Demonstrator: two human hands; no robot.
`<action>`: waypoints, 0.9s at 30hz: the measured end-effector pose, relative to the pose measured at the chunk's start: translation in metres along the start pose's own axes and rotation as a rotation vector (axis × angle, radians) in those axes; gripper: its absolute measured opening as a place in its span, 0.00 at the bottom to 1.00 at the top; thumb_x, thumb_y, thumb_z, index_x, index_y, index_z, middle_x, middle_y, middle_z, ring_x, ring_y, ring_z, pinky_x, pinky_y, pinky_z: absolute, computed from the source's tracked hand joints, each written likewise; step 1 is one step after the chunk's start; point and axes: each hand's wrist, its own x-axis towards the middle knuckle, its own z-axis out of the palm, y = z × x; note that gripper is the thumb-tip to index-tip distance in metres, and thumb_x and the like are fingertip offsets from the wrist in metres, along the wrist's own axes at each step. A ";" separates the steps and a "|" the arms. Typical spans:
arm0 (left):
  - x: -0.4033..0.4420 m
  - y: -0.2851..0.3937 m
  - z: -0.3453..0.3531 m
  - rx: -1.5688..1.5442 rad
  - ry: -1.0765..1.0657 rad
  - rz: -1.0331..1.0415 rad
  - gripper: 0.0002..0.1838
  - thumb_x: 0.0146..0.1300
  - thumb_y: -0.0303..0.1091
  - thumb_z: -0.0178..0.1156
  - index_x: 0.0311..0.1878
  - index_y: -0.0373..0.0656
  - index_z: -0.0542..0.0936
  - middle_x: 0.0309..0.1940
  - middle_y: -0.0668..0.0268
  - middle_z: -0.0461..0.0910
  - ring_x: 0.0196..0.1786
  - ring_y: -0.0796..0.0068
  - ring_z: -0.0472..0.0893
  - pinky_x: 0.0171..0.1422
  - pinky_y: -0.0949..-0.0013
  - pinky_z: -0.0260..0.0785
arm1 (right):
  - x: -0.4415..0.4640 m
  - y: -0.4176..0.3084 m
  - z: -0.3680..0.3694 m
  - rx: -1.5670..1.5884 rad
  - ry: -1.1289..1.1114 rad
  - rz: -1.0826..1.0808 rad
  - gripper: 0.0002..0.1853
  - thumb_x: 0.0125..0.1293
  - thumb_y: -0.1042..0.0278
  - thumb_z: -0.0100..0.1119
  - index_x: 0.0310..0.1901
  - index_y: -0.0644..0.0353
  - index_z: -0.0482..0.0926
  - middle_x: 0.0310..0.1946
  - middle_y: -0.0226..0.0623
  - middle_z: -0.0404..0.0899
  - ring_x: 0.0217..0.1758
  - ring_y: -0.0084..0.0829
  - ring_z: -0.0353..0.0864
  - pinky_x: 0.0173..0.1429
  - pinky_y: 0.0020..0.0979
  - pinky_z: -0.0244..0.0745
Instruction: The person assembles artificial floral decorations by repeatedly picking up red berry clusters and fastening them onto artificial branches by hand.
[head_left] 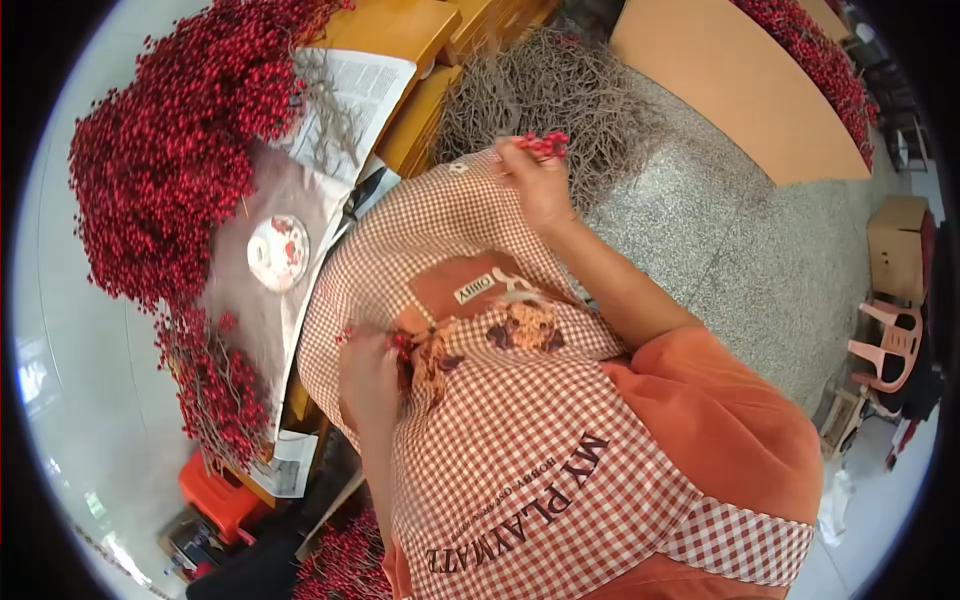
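Note:
My right hand (538,185) is closed on a small bunch of red berries (543,146), held out above the apron-covered lap. Nearer my body, my left hand (370,365) is closed and smeared by motion. Red berries (401,343) show at its edges, so it seems to grip a berry sprig, though its stem is hidden. Beneath both hands lies a red-and-white checked apron (540,410) with a printed pocket. To the left, a white dish (278,253) with red bits in it rests on the covered table (240,320).
A big heap of red berry branches (165,160) covers the left side of the table, beside newspaper (365,85). Bare grey twigs (545,95) pile on the speckled floor. A cardboard sheet (740,85), a pink chair (888,345) and an orange stool (220,495) stand around.

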 end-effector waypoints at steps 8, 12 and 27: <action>-0.004 0.001 -0.015 -0.242 -0.135 -0.307 0.09 0.56 0.25 0.64 0.40 0.33 0.81 0.34 0.61 0.77 0.36 0.71 0.76 0.40 0.71 0.67 | 0.095 0.164 -0.108 -0.274 0.324 0.318 0.10 0.61 0.68 0.66 0.41 0.62 0.82 0.30 0.30 0.83 0.31 0.22 0.80 0.34 0.27 0.73; -0.009 -0.021 -0.014 -0.409 -0.129 -0.452 0.09 0.59 0.24 0.64 0.42 0.33 0.81 0.36 0.63 0.78 0.39 0.73 0.76 0.44 0.72 0.67 | 0.129 0.205 -0.100 -0.345 0.338 0.168 0.07 0.59 0.70 0.67 0.38 0.61 0.82 0.30 0.28 0.82 0.30 0.21 0.78 0.35 0.26 0.73; 0.003 -0.004 -0.036 -0.630 -0.197 -0.506 0.11 0.58 0.22 0.63 0.45 0.34 0.81 0.38 0.64 0.79 0.40 0.76 0.78 0.46 0.74 0.69 | 0.065 0.086 -0.150 0.223 0.234 0.185 0.04 0.68 0.69 0.57 0.39 0.59 0.78 0.34 0.32 0.82 0.32 0.28 0.84 0.33 0.29 0.78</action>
